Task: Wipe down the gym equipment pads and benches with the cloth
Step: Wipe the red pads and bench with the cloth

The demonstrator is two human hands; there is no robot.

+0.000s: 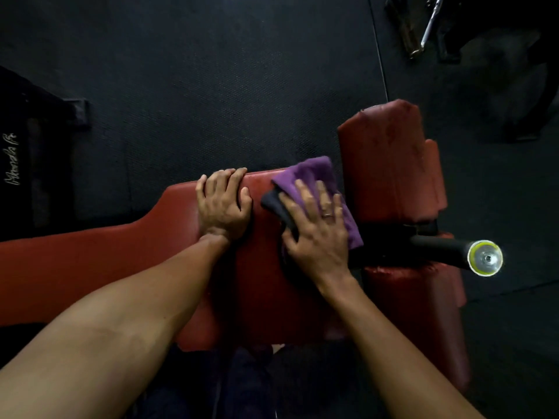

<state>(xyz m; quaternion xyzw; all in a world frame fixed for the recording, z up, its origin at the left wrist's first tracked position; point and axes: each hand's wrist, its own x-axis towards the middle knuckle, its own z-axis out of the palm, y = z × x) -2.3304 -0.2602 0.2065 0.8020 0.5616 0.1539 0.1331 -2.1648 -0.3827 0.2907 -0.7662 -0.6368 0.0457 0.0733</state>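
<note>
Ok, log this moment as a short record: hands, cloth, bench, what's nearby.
left hand: braces on the red bench pad, fingers curled over its far edge
right hand: flat, fingers spread, pressing the purple cloth onto the pad
purple cloth: bunched, near the roller pads
roller pads: two, red, either side of a black bar
floor: dark rubber mat

Dark rubber flooring (211,71) carries a black lettered object (18,158), perhaps a bag, and a chrome bar (431,22).
</note>
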